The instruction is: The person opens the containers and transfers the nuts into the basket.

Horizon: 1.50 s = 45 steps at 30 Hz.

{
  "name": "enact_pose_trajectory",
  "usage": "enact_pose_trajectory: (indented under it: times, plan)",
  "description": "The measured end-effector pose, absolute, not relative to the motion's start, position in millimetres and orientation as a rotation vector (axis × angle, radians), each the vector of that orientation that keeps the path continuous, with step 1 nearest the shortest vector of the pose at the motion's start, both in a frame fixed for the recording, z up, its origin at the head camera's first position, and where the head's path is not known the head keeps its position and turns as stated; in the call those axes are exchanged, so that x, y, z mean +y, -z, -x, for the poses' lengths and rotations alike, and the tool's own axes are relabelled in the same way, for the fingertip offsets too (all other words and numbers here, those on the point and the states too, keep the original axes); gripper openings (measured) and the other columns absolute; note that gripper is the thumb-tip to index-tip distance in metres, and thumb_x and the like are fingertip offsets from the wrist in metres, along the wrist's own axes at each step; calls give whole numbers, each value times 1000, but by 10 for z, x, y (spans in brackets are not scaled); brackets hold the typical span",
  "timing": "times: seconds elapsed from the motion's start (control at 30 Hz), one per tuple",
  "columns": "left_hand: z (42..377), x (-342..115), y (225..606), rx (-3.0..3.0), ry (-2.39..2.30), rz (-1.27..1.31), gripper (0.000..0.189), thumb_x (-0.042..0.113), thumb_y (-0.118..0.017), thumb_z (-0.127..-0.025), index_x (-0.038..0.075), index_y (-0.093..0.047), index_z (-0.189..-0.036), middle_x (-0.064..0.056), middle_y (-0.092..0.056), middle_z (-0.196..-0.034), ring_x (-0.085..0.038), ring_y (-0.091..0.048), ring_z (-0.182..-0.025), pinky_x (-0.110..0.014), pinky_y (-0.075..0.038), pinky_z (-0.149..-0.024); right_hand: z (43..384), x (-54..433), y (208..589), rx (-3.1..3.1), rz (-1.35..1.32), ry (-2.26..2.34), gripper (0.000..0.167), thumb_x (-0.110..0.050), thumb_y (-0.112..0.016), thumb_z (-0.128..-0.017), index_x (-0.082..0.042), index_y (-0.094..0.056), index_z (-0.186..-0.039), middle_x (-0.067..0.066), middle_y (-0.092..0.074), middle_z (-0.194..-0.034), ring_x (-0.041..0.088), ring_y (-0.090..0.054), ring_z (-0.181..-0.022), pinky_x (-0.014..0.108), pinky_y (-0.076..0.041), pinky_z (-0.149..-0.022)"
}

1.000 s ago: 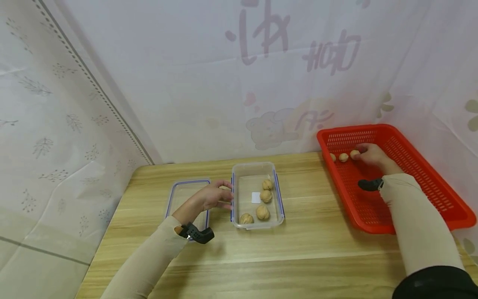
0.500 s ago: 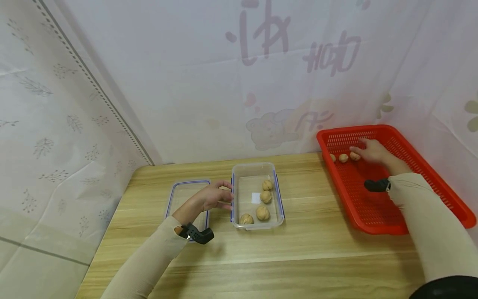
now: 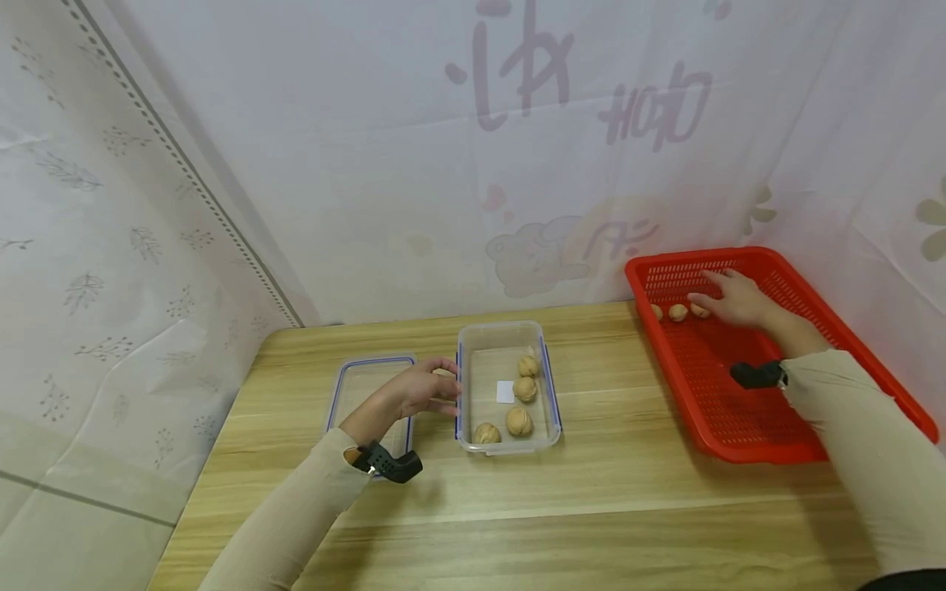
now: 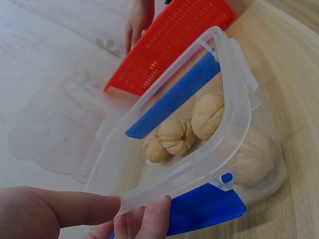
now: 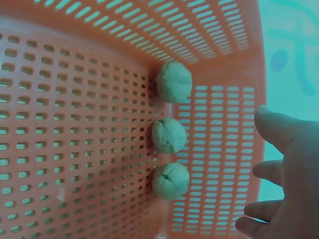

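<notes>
In the head view, a clear plastic box (image 3: 480, 353) with blue side clips holds several walnuts (image 3: 520, 421). My left hand (image 3: 424, 387) is at its left wall; the left wrist view shows fingertips (image 4: 155, 216) touching the rim and side by a blue clip (image 4: 204, 209). My right hand (image 3: 739, 302) hovers inside the red basket (image 3: 695, 419), fingers apart and holding nothing. Three walnuts (image 5: 168, 135) lie in a row along the basket's end wall in the right wrist view, a short gap from the fingers.
The box's lid (image 3: 355, 386), clear with a blue seal, lies on the wooden table (image 3: 591, 509) left of the box, partly under my left forearm. A printed curtain (image 3: 414, 205) hangs behind the table. The basket stands at the table's right side.
My right hand has drawn slightly right, away from the rightmost walnut in the basket, and its fingers have spread. That walnut stays in the row. My left hand and the box stay put.
</notes>
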<state>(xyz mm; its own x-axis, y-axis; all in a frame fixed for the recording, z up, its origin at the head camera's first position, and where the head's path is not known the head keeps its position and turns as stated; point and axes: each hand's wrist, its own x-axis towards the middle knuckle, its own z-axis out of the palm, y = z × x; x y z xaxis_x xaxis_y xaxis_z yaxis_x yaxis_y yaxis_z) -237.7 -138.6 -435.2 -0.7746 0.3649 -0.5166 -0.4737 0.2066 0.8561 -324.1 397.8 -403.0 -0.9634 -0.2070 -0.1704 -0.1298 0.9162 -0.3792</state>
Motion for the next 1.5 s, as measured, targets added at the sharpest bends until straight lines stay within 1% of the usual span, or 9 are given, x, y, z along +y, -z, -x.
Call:
enact_pose_trajectory:
  times: [0.17, 0.27, 0.4, 0.5, 0.67, 0.93, 1.13, 1.33, 1.5]
  plan:
    - [2378, -1385, 4351, 1828, -1642, 102, 43, -5, -52, -100, -8, -35, -139, -13, -52, -102, -21, -57, -88, -36, -65, -81, 3185, 3919, 3978, 2869, 285, 545, 78, -41, -49, -107, 17, -21, -152, 52, -9, -149, 67, -10, -139, 80, -16, -112]
    - [2379, -1384, 4347, 1819, -1648, 101, 43, -6, -52, -100, -8, -34, -139, -12, -52, -101, -20, -56, -87, -35, -65, -80, 3141, 3872, 3940, 2869, 289, 537, 79, -43, -50, -107, 12, -20, -154, 50, -7, -151, 68, -10, -138, 84, -17, -108]
    - [2379, -1381, 4343, 1809, -1652, 103, 44, -6, -52, -100, -8, -34, -140, -12, -53, -100, -19, -56, -86, -34, -65, -79, 3075, 3792, 3875, 2860, 308, 533, 79, -44, -50, -106, 8, -18, -157, 48, -6, -153, 67, -9, -139, 88, -15, -104]
    - [2378, -1380, 4343, 1808, -1651, 108, 44, -6, -52, -100, -8, -34, -140, -11, -52, -99, -19, -56, -86, -34, -65, -79, 3028, 3718, 3818, 2865, 336, 537, 79, -44, -52, -106, 7, -20, -157, 47, -7, -154, 67, -9, -140, 89, -12, -103]
    - [2383, -1379, 4343, 1811, -1647, 108, 43, -5, -51, -101, -8, -34, -140, -11, -51, -99, -19, -57, -85, -35, -65, -81, 2981, 3577, 3753, 2884, 384, 526, 79, -44, -55, -104, 4, -24, -157, 45, -9, -156, 64, -9, -142, 88, -10, -105]
    - [2382, -1378, 4344, 1811, -1649, 107, 42, -6, -51, -101, -8, -34, -139, -11, -52, -99, -18, -58, -84, -35, -65, -81, 2912, 3336, 3761, 2907, 482, 489, 76, -42, -61, -102, 3, -31, -156, 41, -14, -157, 60, -11, -144, 87, -11, -107]
    - [2383, -1384, 4350, 1809, -1646, 104, 43, -6, -52, -101, -8, -34, -140, -11, -52, -100, -19, -57, -85, -36, -65, -82, 2816, 3139, 3698, 2883, 542, 510, 78, -44, -62, -101, 0, -31, -157, 39, -16, -159, 57, -10, -146, 86, -7, -109]
    - [2383, -1393, 4353, 1804, -1650, 93, 43, -5, -53, -100, -8, -34, -139, -11, -53, -100, -19, -57, -87, -35, -65, -81, 2777, 2976, 3675, 2864, 591, 511, 80, -42, -65, -99, -3, -29, -159, 36, -16, -160, 55, -9, -148, 83, -4, -112]
    - [2385, -1393, 4357, 1804, -1653, 81, 42, -6, -53, -100, -8, -35, -138, -11, -53, -99, -19, -58, -85, -35, -65, -81, 2733, 2815, 3664, 2855, 639, 525, 78, -44, -65, -99, -5, -31, -159, 31, -16, -163, 51, -9, -150, 81, -5, -114]
